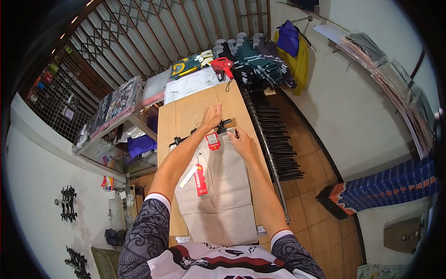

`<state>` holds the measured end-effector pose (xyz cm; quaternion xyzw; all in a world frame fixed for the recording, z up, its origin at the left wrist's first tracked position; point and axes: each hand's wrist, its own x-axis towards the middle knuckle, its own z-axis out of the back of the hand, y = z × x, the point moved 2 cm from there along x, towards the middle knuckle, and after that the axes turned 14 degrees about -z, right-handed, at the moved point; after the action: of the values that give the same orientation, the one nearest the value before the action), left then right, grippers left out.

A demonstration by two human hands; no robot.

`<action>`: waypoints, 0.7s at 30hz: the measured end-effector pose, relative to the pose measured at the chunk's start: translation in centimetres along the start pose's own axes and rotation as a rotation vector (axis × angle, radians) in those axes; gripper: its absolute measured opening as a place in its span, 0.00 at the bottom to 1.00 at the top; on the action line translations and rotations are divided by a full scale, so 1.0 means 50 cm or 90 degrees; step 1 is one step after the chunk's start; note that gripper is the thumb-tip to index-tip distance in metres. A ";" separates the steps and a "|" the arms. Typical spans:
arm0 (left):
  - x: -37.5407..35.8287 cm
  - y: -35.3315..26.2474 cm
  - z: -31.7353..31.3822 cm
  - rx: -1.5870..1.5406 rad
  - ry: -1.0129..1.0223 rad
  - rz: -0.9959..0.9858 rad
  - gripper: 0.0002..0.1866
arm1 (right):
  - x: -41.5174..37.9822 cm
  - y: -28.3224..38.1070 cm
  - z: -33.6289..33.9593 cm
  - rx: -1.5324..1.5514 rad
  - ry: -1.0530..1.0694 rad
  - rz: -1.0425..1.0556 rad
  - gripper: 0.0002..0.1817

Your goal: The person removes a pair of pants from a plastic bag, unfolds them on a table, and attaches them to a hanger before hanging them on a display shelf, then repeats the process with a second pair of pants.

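Beige trousers (218, 200) lie folded on the wooden table (186, 107), their waistband away from me. A red hang tag (200, 180) rests on them, and a smaller red label (213, 141) sits at the waistband. Along the waistband is a black clip hanger (224, 125) with a metal hook. My left hand (212, 117) is closed over the hanger near its right-hand clip; its fingers partly hide the bar. Beside that clip, my right hand (241, 142) pinches the corner of the waistband between thumb and fingers.
A red price-tag gun (222, 68) lies on papers (190, 87) at the table's far end. Stacked dark socks (255, 58) are beyond it. A rail of black hangers (281, 144) runs along the right side. A glass display case (116, 144) stands left.
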<state>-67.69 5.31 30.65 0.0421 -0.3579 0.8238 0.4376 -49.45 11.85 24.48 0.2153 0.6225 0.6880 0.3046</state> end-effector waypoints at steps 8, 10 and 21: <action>-0.037 -0.026 -0.017 0.036 0.011 -0.033 0.37 | -0.007 0.024 0.011 -0.014 0.002 -0.030 0.13; -0.041 -0.016 -0.021 0.017 0.008 -0.015 0.37 | -0.003 0.020 0.010 -0.012 0.005 -0.024 0.13; -0.309 -0.039 0.130 0.106 -0.311 -0.055 0.20 | 0.042 -0.052 -0.014 0.082 0.098 -0.026 0.22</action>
<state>-58.34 -8.76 30.62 0.2909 -0.3818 0.7963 0.3681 -51.06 12.88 21.66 0.1683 0.6911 0.6547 0.2556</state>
